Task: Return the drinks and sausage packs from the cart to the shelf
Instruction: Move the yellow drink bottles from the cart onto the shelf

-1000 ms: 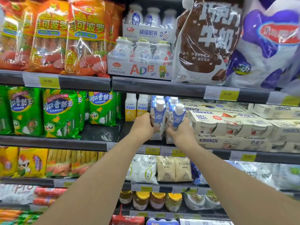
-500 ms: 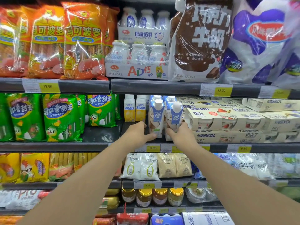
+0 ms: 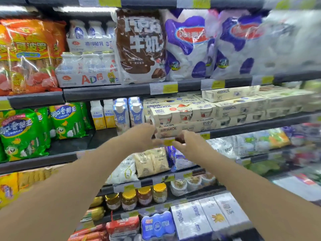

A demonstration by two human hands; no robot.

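Just beyond our two empty, relaxed hands (left hand (image 3: pixel 142 136), right hand (image 3: pixel 187 143)), two blue-and-white capped drink cartons (image 3: pixel 128 113) are standing shelved; cart unseen, remainder unknown.

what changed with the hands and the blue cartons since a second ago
Both hands let go of the two blue-and-white capped drink cartons and drew back. The left hand and right hand now hover empty before the shelf edge. The cartons stayed upright beside the yellow cartons; the view swung right.
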